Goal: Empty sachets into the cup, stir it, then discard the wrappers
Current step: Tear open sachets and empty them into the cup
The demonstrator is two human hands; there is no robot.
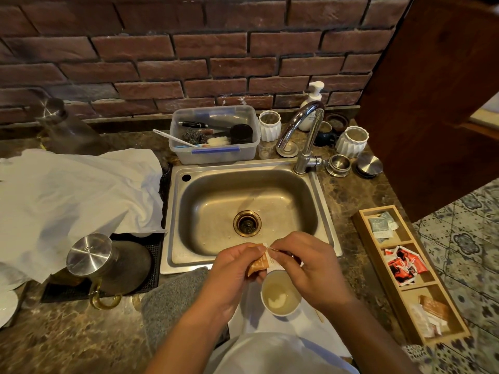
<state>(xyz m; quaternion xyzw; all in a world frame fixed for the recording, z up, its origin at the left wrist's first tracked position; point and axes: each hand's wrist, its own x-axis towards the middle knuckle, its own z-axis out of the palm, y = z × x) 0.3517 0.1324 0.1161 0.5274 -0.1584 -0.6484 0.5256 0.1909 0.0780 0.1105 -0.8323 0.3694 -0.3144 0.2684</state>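
A white paper cup (280, 294) holding pale liquid stands on a white napkin at the counter's front edge, just below the sink. Directly above the cup, both hands pinch a small orange-and-white sachet (259, 263). My left hand (232, 268) grips its orange body. My right hand (305, 268) pinches its white top corner. A thin wooden stir stick (318, 315) lies on the napkin to the right of the cup, partly hidden by my right wrist.
A steel sink (186, 255) with a tap (305, 130) lies behind the cup. A wooden sachet organiser (378, 271) sits at the right. A lidded steel pot (91, 255) and white cloth (67, 195) are at the left; a plastic tub (216, 155) stands behind the sink.
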